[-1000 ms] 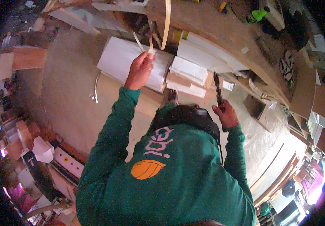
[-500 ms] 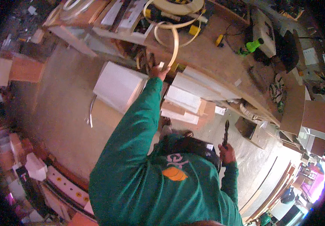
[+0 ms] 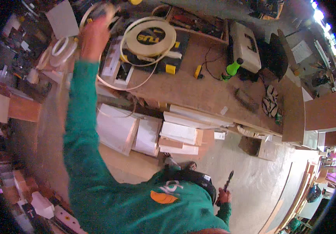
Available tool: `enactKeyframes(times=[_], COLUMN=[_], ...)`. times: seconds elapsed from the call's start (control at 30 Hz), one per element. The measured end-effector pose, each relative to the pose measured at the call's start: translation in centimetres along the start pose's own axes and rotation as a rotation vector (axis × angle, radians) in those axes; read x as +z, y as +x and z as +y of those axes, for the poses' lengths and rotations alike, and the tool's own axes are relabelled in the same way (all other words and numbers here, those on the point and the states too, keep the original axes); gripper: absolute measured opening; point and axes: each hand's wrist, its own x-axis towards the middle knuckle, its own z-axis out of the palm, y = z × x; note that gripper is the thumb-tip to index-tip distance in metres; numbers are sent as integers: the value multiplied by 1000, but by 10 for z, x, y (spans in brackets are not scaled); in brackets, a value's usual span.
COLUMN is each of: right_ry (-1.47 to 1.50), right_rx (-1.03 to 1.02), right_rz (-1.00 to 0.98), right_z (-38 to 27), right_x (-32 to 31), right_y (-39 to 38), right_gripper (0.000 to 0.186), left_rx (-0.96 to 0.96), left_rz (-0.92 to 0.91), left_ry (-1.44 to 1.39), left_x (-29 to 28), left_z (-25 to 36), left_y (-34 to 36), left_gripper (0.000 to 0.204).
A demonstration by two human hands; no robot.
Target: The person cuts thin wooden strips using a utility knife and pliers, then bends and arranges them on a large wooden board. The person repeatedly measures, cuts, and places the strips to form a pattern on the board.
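Note:
At the upper left, my left hand (image 3: pixel 95 37) reaches over the bench with its fingers closed on a thin cream edge-banding strip, though motion blurs the fingertips. The strip (image 3: pixel 126 89) loops over the bench's front edge from a cream roll of edge banding (image 3: pixel 170 38). This roll lies on a black and yellow case (image 3: pixel 181 50). Lower right, beside my waist, my right hand (image 3: pixel 224 195) is wrapped around a dark, slender, pointed tool (image 3: pixel 229 180). Its tip points up and away from me; its exact kind is unclear.
The wooden bench (image 3: pixel 199 91) carries a green bottle-shaped item (image 3: pixel 235 67), a pale hard case (image 3: pixel 246 45) and an open tool box (image 3: pixel 199 29). Under its front edge white panels (image 3: pixel 115 124) are stacked. An open cardboard box (image 3: pixel 267 150) stands on the floor at right.
My left hand has swung up and left from the bench's front edge, carrying the strip, and the view has shifted. My right hand still holds the pointed tool low at my side.

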Motion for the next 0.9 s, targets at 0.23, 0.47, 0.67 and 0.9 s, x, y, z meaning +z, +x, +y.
enactKeyframes(times=[0.23, 0.47, 0.67, 0.9], right_ry=[566, -132, -131, -490], right_rx=[278, 17, -117, -250], right_rz=[-133, -40, 6, 115], right_z=[23, 98, 190, 131], right_x=[14, 22, 6, -10], right_y=[-10, -26, -26, -6], right_gripper=[39, 41, 46, 41], left_rx=[1018, 813, 419, -208], left_rz=[74, -167, -127, 560], left_ry=[102, 91, -174, -623], left_x=[68, 263, 267, 179], left_z=[214, 283, 233, 141], left_y=[165, 113, 29, -113], left_gripper=[21, 19, 15, 20])
